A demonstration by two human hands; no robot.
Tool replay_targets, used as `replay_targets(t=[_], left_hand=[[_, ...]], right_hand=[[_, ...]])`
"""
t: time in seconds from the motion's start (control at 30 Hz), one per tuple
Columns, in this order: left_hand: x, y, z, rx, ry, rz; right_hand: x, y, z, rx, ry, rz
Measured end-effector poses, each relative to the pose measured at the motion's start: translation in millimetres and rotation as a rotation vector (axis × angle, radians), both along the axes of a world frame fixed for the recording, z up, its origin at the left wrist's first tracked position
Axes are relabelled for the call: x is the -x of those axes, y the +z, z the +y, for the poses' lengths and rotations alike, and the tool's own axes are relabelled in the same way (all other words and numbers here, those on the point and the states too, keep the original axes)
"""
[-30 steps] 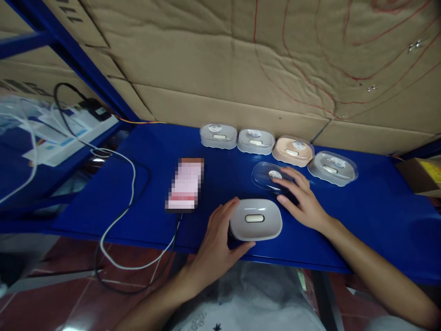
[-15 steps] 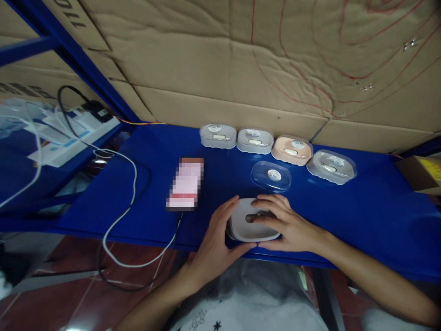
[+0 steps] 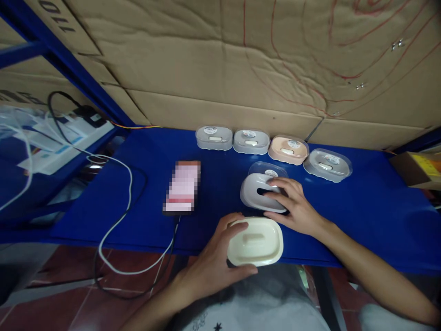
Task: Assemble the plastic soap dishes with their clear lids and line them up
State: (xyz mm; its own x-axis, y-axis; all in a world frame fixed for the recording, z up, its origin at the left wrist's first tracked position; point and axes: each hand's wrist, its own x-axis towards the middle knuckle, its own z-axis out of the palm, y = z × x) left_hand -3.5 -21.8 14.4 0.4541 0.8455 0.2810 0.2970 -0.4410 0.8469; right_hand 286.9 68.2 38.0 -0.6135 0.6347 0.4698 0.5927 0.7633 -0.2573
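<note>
My left hand (image 3: 212, 257) grips a cream oval tray (image 3: 255, 241) at the near edge of the blue table (image 3: 361, 216). My right hand (image 3: 296, 209) holds a grey oval insert (image 3: 257, 193) with a slot in its middle, lifted off the cream tray and tilted, a finger in the slot. Just behind the insert lies a clear oval lid (image 3: 270, 169) with a round sticker.
Four closed oval boxes stand in a row at the back: grey (image 3: 214, 137), grey (image 3: 251, 140), peach (image 3: 288, 149), grey (image 3: 327, 163). A phone (image 3: 182, 186) lies left of my hands, its cables (image 3: 127, 202) trailing off the table edge. Cardboard (image 3: 220, 59) forms the back wall.
My right hand left the clear lid, took the grey insert by its slot and lifted it away, uncovering the cream tray that my left hand holds.
</note>
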Motion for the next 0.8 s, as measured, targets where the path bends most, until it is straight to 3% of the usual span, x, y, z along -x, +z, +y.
replay_targets(t=[0.13,0.27,0.47,0.63,0.73,0.8], left_hand=[[3.2,8.2,-5.3,0.079,-0.085,-0.115],[6.5,8.5,-7.2,0.047,-0.092,-0.186],[3.5,0.9,-3.2,0.019,0.103,-0.338],[-2.7,1.6,0.6,0.090,0.344,-0.428],[-4.7,2.1,-0.4,0.124,0.361,-0.418],[-6.0,2.7,-2.5,0.146,0.334,-0.427]], right_hand=[[5.0,-5.2,-1.3,-0.010,0.076,-0.073],[10.1,-10.3,-5.7,0.009,0.115,-0.142],[14.1,-13.5,-6.1,0.114,0.178,-0.155],[7.5,-0.3,-7.7,0.191,0.148,-0.060],[7.6,9.1,-14.6,0.194,0.127,0.042],[11.0,12.7,-19.6,0.160,0.213,0.061]])
